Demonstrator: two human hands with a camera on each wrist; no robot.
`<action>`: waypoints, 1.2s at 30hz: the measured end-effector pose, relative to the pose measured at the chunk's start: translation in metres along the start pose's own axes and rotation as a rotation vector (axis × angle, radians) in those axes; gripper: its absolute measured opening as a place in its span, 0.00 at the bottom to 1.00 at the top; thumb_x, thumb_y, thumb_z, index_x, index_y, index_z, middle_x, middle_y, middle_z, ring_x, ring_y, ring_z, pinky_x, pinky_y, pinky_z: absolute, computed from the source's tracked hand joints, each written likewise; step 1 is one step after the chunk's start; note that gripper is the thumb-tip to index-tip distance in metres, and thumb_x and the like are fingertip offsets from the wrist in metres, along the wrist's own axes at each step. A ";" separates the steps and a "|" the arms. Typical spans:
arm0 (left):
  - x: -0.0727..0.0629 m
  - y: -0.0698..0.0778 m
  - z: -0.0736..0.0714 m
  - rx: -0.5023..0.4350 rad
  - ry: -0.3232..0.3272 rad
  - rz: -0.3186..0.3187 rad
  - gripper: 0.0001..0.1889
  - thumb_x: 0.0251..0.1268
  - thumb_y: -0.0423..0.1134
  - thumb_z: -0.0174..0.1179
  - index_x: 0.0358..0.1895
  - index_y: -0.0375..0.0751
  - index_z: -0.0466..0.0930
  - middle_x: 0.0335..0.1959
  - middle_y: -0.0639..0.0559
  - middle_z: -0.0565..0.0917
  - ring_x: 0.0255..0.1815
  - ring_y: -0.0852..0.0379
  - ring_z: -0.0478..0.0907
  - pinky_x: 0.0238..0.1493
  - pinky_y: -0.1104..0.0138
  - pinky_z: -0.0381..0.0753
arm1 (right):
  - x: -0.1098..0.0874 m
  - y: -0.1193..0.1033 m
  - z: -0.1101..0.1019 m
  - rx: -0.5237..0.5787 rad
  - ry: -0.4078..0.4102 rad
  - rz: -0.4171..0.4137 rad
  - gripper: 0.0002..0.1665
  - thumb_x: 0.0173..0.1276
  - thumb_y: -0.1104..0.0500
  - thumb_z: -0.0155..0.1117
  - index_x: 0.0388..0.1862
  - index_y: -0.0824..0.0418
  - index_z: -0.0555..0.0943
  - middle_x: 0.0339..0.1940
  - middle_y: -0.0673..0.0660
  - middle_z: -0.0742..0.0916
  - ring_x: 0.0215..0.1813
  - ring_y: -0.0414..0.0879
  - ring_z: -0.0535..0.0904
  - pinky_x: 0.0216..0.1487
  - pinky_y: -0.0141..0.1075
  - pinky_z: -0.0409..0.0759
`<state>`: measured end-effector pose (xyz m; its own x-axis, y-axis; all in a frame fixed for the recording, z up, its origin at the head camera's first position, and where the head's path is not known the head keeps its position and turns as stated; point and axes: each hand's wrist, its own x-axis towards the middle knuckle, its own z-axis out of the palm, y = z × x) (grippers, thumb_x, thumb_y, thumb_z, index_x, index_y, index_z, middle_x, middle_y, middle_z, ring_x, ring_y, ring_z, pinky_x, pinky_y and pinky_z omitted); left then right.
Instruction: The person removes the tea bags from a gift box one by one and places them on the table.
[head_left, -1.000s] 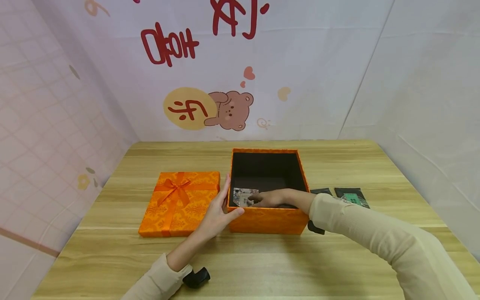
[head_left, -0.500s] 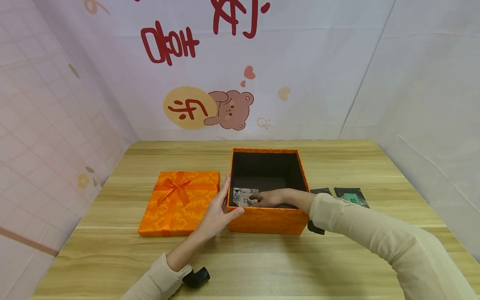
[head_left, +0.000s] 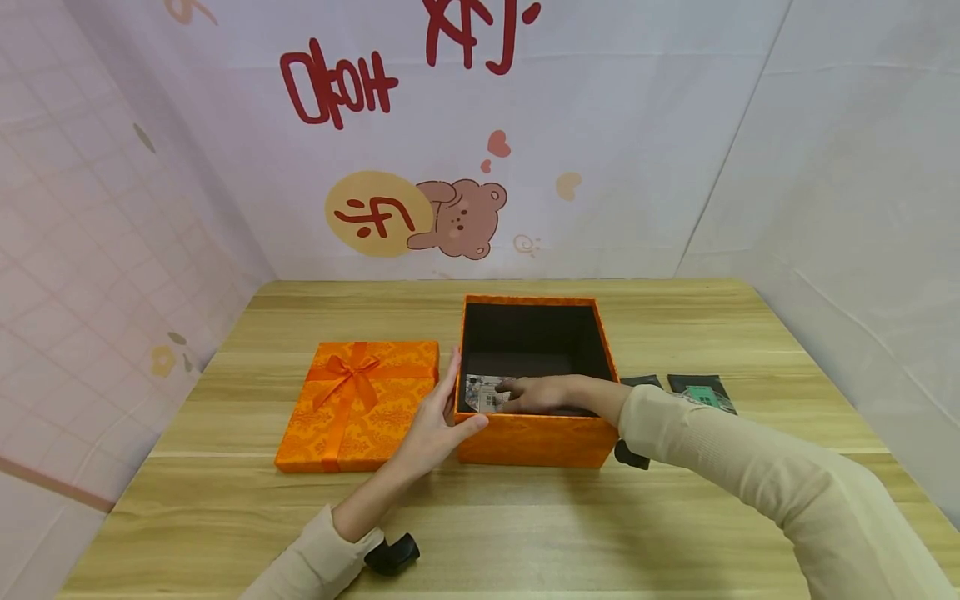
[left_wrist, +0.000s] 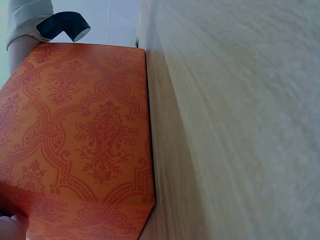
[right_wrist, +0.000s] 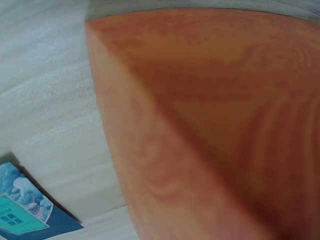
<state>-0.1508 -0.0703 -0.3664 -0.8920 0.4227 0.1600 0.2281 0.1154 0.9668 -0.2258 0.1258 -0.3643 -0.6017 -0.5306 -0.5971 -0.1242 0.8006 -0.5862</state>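
An orange patterned gift box (head_left: 536,440) with a dark inside stands uncovered in the head view. My left hand (head_left: 431,433) grips its near left corner, the thumb over the front rim and the fingers along the left side. In the left wrist view a bit of that hand (left_wrist: 12,227) shows against the box's patterned wall (left_wrist: 90,125). My right hand (head_left: 543,393) reaches over the front wall into the box. Its fingertips touch a flat packet (head_left: 480,392) with a floral print and pale label; whether they pinch it is unclear. The right wrist view shows only the box's outside (right_wrist: 150,140) close up, blurred.
The orange lid (head_left: 356,408) with a ribbon bow lies left of the box. Right of the box are two dark flat packets, one (head_left: 641,382) partly behind the sleeve, another (head_left: 701,392) with a green label. The wooden table (head_left: 525,533) meets cloth walls.
The right thumb and finger have spread slightly apart over the packet, showing more of its label between them. My left hand and the box have stayed in place.
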 end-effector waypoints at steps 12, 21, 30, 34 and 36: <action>0.000 -0.001 -0.001 0.008 0.005 -0.002 0.45 0.61 0.32 0.58 0.72 0.39 0.34 0.74 0.48 0.39 0.72 0.52 0.46 0.63 0.68 0.59 | -0.003 -0.004 -0.001 0.016 -0.023 0.028 0.35 0.71 0.49 0.45 0.71 0.64 0.53 0.71 0.60 0.61 0.70 0.56 0.55 0.69 0.53 0.51; 0.005 -0.021 -0.001 -0.007 0.012 0.031 0.46 0.60 0.33 0.59 0.73 0.43 0.34 0.74 0.49 0.40 0.72 0.54 0.47 0.64 0.68 0.58 | -0.003 -0.002 -0.001 0.032 0.007 0.084 0.35 0.71 0.50 0.46 0.71 0.65 0.54 0.70 0.61 0.62 0.71 0.57 0.53 0.69 0.54 0.51; 0.002 -0.003 0.000 -0.002 0.010 -0.023 0.45 0.60 0.28 0.57 0.72 0.39 0.33 0.74 0.47 0.40 0.72 0.50 0.46 0.63 0.67 0.59 | -0.003 -0.003 -0.003 0.051 -0.019 0.052 0.35 0.71 0.50 0.45 0.71 0.64 0.52 0.71 0.60 0.60 0.72 0.56 0.49 0.70 0.54 0.46; 0.001 0.002 0.001 0.003 0.004 -0.039 0.45 0.61 0.30 0.57 0.72 0.39 0.33 0.74 0.47 0.39 0.72 0.49 0.46 0.62 0.68 0.61 | -0.003 -0.002 -0.002 0.072 -0.015 0.040 0.34 0.71 0.50 0.46 0.71 0.63 0.54 0.71 0.60 0.60 0.72 0.56 0.50 0.70 0.54 0.47; 0.001 0.002 0.001 -0.003 0.004 -0.042 0.45 0.61 0.30 0.57 0.72 0.39 0.33 0.74 0.47 0.39 0.72 0.49 0.47 0.62 0.68 0.61 | -0.002 -0.001 -0.002 0.075 -0.009 0.034 0.34 0.71 0.50 0.46 0.71 0.63 0.54 0.71 0.61 0.60 0.72 0.57 0.50 0.70 0.54 0.48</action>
<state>-0.1506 -0.0690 -0.3646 -0.9023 0.4141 0.1200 0.1892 0.1303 0.9733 -0.2254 0.1269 -0.3615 -0.5973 -0.5064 -0.6219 -0.0439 0.7949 -0.6051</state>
